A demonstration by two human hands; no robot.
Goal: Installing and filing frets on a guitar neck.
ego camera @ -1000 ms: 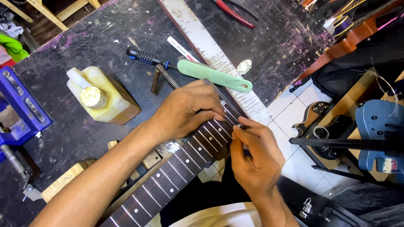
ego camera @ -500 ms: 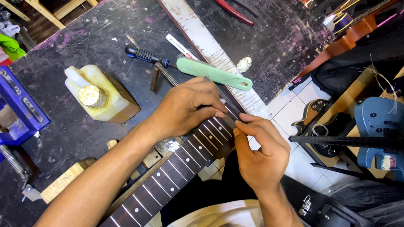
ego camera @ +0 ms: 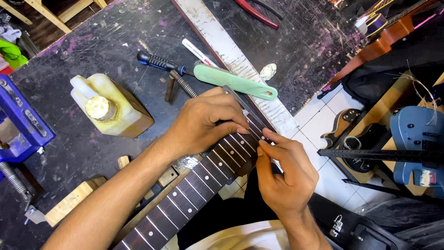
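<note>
Left hand [ego camera: 208, 121]: palm down over the upper end of the guitar neck [ego camera: 194, 185], fingers curled across the fretboard; grip closed on the neck, pressing it down.
Right hand [ego camera: 284, 173]: at the near edge of the neck, just beside the left hand's grip; thumb and forefinger pinched together at the fretboard's edge. Whether anything small sits in that pinch cannot be told.
Guitar neck: dark fretboard with metal frets and pale dot inlays, lying slantwise from the lower left up to both grips, resting on the tabletop [ego camera: 115, 60] edge.
Metal straightedge [ego camera: 240, 104]: thin dark bar lying along the neck's end, running out from under the left fingers.
Green-handled tool [ego camera: 236, 82]: flat on the tabletop just beyond the left grip.
Wooden strip [ego camera: 222, 41]: long pale paint-worn board, beyond the green tool.
Screwdriver [ego camera: 159, 61]: black and blue handle, beyond and left of the left grip.
White marker [ego camera: 199, 50]: beside the screwdriver.
Yellowish plastic jug [ego camera: 111, 111]: capped, on the tabletop well left of the left grip.
Blue vise [ego camera: 21, 125]: far left edge.
Wooden blocks [ego camera: 69, 201]: under the left forearm side, near the neck.
Blue guitar body [ego camera: 416, 139]: on the floor, far right of the right grip.
</note>
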